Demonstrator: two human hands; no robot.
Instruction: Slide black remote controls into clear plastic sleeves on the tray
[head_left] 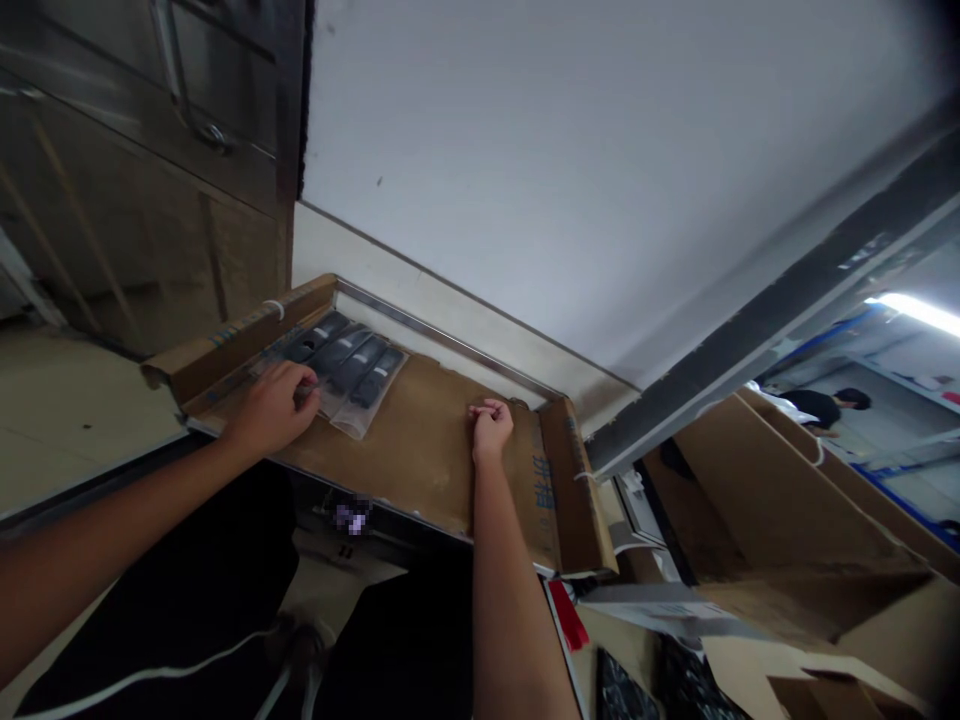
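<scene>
My left hand (271, 408) is over the left part of a cardboard-lined work surface (427, 450), its fingers curled in at the near edge of some clear plastic bags. In the clear bags (349, 370) lie several black, elongated items with small pale marks, side by side. Whether the left fingers grip a bag's edge is hidden. To the right, my right hand (493, 428) is closed above the bare cardboard, fingertips and thumb drawn together. Anything inside it is too small or hidden to make out.
Raised cardboard flaps (581, 490) edge the surface at both sides, with a pale wall (480, 180) behind. A metal door with a handle (180, 80) stands left. Large cardboard boxes (772, 500) fill the right. A co-worker (825, 405) bends down in the far right background.
</scene>
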